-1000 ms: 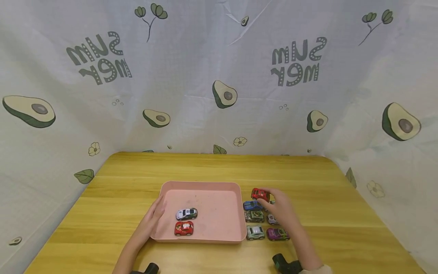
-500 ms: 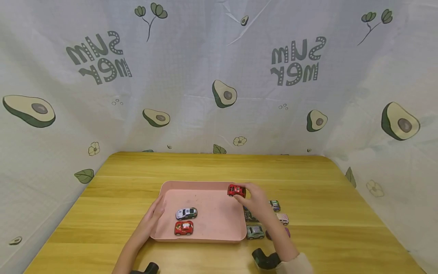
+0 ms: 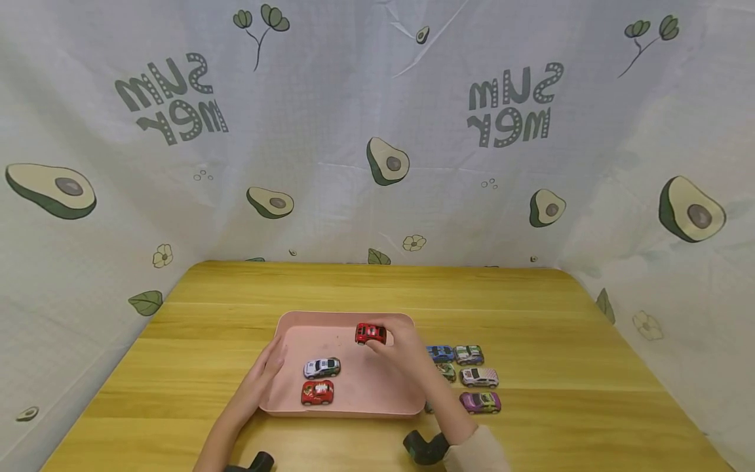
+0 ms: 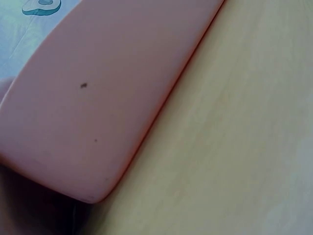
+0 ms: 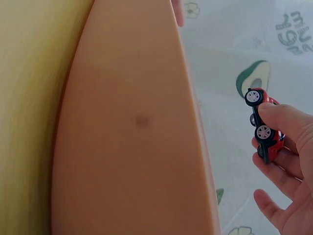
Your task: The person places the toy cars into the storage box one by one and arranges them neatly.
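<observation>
The right hand [image 3: 404,342] is pinching a red car [image 3: 370,334] over the tray [image 3: 348,415], near its far rim.
Tray floor is showing between it and the white car [image 3: 321,368] and second red car [image 3: 317,393]; the left hand [image 3: 264,372], fingers relaxed, is resting on the left rim. The right forearm [image 3: 451,412] is partly hiding a green car [image 3: 448,372].
</observation>
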`<state>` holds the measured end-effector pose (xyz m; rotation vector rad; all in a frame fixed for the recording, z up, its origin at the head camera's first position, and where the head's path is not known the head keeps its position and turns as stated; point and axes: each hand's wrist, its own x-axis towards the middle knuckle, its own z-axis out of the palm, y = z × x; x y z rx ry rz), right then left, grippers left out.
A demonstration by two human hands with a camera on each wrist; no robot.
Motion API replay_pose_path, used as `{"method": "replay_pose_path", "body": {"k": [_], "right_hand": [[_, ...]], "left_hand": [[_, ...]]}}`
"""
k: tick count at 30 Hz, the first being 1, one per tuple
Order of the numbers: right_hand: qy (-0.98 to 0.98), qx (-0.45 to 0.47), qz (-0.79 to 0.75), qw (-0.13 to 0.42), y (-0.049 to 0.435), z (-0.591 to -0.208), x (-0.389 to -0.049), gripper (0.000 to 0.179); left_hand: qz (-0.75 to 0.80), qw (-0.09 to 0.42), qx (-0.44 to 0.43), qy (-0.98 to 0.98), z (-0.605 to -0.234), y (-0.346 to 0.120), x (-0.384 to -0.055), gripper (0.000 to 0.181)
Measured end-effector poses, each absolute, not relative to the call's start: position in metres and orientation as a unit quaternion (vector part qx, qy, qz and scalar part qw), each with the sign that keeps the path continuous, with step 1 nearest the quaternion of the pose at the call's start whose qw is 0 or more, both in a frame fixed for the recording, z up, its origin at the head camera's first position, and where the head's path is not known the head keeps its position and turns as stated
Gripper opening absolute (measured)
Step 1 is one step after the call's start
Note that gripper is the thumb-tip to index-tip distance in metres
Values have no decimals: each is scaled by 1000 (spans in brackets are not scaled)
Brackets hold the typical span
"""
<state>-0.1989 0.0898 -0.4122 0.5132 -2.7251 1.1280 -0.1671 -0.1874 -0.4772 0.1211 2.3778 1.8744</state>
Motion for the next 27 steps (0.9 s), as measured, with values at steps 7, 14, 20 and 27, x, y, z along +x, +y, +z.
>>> {"method": "replay_pose_path", "body": {"k": [7, 14, 20, 27], "right_hand": [[-918, 167, 354, 63, 69, -417, -200, 34], [-913, 183, 364, 32, 50, -422, -203, 35], [-914, 179, 363, 16, 35, -426, -209, 34], [-929, 189, 317, -2, 21, -433, -218, 33]], "left_hand": [[615, 56, 38, 785, -479, -187, -167, 58], [615, 59, 35, 786, -480, -187, -166, 57], [612, 61, 32, 788, -481, -187, -167, 58], [609, 66, 17, 790, -480, -187, -169, 60]]}}
